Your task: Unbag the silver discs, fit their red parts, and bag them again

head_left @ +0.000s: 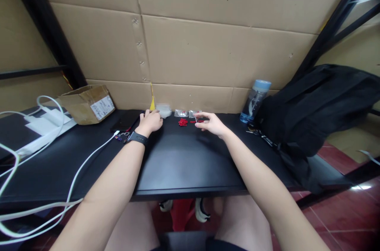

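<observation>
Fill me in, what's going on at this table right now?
A person works bare-handed at a black table. The right hand appears to pinch a small thin piece, too small to identify. The left hand is by some clear plastic; whether it touches is unclear. A little heap of red pieces lies between the hands, with small clear packets behind it.

Makeshift workspace: cardboard walls, black desk.

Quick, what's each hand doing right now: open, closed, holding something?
Left hand: fingers loosely curled by a translucent plastic packet; whether it holds anything cannot be told.
Right hand: closed, fingertips pinching a small, thin, pale piece.
</observation>
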`<state>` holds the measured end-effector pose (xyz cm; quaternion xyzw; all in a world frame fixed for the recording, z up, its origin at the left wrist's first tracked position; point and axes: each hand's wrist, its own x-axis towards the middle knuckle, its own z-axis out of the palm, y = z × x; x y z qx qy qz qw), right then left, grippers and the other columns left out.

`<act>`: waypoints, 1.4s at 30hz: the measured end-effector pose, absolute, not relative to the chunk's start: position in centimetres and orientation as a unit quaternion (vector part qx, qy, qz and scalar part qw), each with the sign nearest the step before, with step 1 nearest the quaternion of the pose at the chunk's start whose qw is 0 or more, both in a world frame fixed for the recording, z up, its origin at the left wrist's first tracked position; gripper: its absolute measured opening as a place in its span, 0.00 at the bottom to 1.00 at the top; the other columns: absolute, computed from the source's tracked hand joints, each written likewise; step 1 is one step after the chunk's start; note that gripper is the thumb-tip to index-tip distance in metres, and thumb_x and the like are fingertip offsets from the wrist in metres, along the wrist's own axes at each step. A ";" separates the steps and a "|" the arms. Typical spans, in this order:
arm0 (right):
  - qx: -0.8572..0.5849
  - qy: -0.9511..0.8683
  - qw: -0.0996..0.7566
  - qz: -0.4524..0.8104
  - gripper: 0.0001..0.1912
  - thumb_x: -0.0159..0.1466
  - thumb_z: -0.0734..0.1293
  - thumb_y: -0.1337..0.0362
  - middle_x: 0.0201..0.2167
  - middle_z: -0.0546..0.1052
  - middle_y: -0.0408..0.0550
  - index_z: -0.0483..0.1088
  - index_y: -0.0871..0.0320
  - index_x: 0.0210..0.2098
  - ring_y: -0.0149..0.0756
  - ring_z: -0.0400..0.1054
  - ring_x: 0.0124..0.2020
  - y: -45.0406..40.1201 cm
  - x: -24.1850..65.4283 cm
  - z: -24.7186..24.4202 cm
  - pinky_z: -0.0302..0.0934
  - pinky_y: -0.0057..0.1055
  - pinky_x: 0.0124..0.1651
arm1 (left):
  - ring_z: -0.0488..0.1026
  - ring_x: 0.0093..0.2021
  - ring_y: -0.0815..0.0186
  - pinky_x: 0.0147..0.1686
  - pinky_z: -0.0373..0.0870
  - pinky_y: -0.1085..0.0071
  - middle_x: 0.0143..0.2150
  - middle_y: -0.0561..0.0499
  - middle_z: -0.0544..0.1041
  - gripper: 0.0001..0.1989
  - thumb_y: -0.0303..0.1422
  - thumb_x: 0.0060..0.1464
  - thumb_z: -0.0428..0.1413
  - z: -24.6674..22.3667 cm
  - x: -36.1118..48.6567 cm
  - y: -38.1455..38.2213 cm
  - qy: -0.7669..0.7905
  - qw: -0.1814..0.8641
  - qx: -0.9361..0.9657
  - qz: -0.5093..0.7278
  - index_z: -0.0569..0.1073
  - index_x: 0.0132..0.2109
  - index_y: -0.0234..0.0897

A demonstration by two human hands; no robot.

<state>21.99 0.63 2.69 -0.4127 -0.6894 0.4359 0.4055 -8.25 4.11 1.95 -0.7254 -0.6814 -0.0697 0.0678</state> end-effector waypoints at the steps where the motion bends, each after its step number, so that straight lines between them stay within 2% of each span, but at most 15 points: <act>1: -0.413 -0.690 0.405 0.436 0.25 0.56 0.77 0.65 0.58 0.75 0.52 0.76 0.53 0.53 0.24 0.71 0.28 0.6 22.0 2.7 0.70 0.25 0.30 | 0.57 0.66 0.45 0.57 0.60 0.47 0.70 0.48 0.65 0.21 0.36 0.63 0.45 2.0 -8.2 4.1 -0.681 0.065 -0.726 -0.064 0.79 0.53 0.41; 7: -0.415 -0.692 0.398 0.436 0.24 0.56 0.76 0.65 0.56 0.76 0.52 0.76 0.53 0.53 0.24 0.71 0.28 0.5 21.9 2.8 0.70 0.25 0.31 | 0.59 0.65 0.43 0.55 0.60 0.46 0.65 0.43 0.71 0.21 0.36 0.61 0.46 2.4 -8.0 3.8 -0.680 0.068 -0.728 -0.055 0.80 0.53 0.40; 13: -0.410 -0.694 0.400 0.437 0.24 0.56 0.77 0.65 0.53 0.77 0.52 0.76 0.55 0.52 0.25 0.71 0.28 0.6 22.0 2.7 0.70 0.25 0.31 | 0.58 0.65 0.43 0.56 0.58 0.47 0.69 0.44 0.67 0.20 0.36 0.61 0.48 2.0 -8.0 3.7 -0.674 0.073 -0.733 -0.058 0.80 0.53 0.39; 18: -0.396 -0.685 0.429 0.436 0.24 0.55 0.77 0.63 0.52 0.78 0.51 0.77 0.54 0.52 0.28 0.73 0.31 0.8 22.1 2.8 0.70 0.25 0.32 | 0.61 0.61 0.42 0.53 0.58 0.46 0.61 0.41 0.74 0.18 0.35 0.60 0.50 3.0 -8.3 3.4 -0.658 0.108 -0.731 -0.149 0.80 0.51 0.40; 22: -0.391 -0.681 0.449 0.427 0.25 0.55 0.77 0.62 0.50 0.79 0.51 0.76 0.54 0.53 0.31 0.74 0.34 1.1 22.6 3.1 0.70 0.25 0.31 | 0.66 0.56 0.46 0.54 0.56 0.47 0.51 0.42 0.80 0.15 0.33 0.62 0.48 5.5 -7.1 2.2 -0.602 0.140 -0.733 -0.283 0.81 0.44 0.41; 26: -0.399 -0.669 0.487 0.395 0.28 0.54 0.77 0.59 0.54 0.77 0.52 0.75 0.54 0.54 0.34 0.75 0.37 1.5 23.7 3.7 0.70 0.25 0.31 | 0.68 0.54 0.51 0.55 0.56 0.51 0.47 0.47 0.82 0.10 0.33 0.58 0.53 6.6 -3.6 0.5 -0.503 0.089 -0.783 -0.356 0.80 0.40 0.43; 29: -0.416 -0.657 0.510 0.368 0.29 0.53 0.77 0.57 0.54 0.76 0.53 0.75 0.55 0.54 0.35 0.75 0.37 1.7 24.7 4.1 0.70 0.26 0.31 | 0.67 0.55 0.52 0.54 0.58 0.54 0.48 0.48 0.81 0.10 0.36 0.56 0.57 5.5 -0.7 -0.4 -0.431 0.027 -0.848 -0.306 0.80 0.43 0.43; 32: -0.435 -0.654 0.512 0.349 0.30 0.54 0.77 0.56 0.54 0.76 0.54 0.74 0.55 0.55 0.37 0.76 0.38 1.8 25.5 4.4 0.72 0.30 0.35 | 0.65 0.59 0.51 0.56 0.57 0.54 0.53 0.49 0.79 0.15 0.42 0.55 0.61 3.5 1.3 -0.9 -0.382 -0.020 -0.894 -0.233 0.78 0.49 0.44; 36: -0.429 -0.698 0.493 0.293 0.26 0.56 0.75 0.59 0.51 0.78 0.52 0.75 0.57 0.53 0.39 0.75 0.44 2.1 26.2 4.4 0.71 0.37 0.50 | 0.65 0.60 0.49 0.58 0.57 0.53 0.58 0.47 0.76 0.26 0.49 0.52 0.64 1.4 2.6 -0.9 -0.360 -0.075 -0.917 -0.155 0.75 0.56 0.46; 39: -0.439 -0.747 0.451 0.215 0.23 0.57 0.74 0.63 0.50 0.78 0.51 0.76 0.56 0.52 0.38 0.74 0.45 2.1 26.5 4.4 0.69 0.38 0.54 | 0.63 0.63 0.46 0.59 0.57 0.51 0.63 0.46 0.72 0.29 0.53 0.53 0.62 0.7 3.0 -0.8 -0.354 -0.085 -0.923 -0.126 0.75 0.58 0.47; 42: -0.455 -0.796 0.374 0.140 0.22 0.57 0.75 0.67 0.49 0.78 0.51 0.78 0.54 0.51 0.38 0.74 0.45 1.6 26.6 4.9 0.67 0.37 0.55 | 0.62 0.63 0.47 0.59 0.58 0.52 0.63 0.46 0.71 0.27 0.53 0.54 0.61 0.6 3.3 -1.0 -0.354 -0.067 -0.923 -0.135 0.76 0.56 0.47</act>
